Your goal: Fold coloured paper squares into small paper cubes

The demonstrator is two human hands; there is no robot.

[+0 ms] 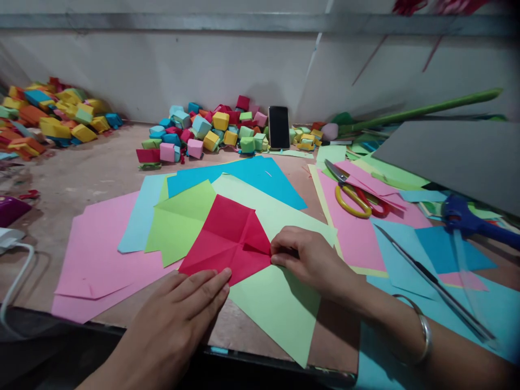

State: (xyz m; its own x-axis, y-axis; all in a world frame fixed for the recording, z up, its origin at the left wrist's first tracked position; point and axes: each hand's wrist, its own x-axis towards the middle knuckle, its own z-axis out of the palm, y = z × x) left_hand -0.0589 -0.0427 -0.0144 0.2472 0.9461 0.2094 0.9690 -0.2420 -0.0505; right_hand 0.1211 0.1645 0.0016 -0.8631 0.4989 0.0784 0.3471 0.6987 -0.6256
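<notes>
A red sheet of paper [219, 233] with crossing creases lies in front of me, one fold standing up at its right side. My right hand [303, 257] pinches the right edge of this paper between thumb and fingers. Across its lower left edge, my left hand [187, 306] lies flat, with fingers stretched out. Beneath the red paper are a pale green sheet [280, 309] and a lime green sheet [182, 211]. Blue paper [244, 176] lies just behind them.
Small folded paper cubes [221, 122] are heaped along the wall, near a phone [278, 128] propped upright. To the right lie scissors [351, 199], a long pointed blade [430, 279] and a blue-handled tool [459, 214]. Pink sheets [105, 254] are at left, beside a white cable [18, 281].
</notes>
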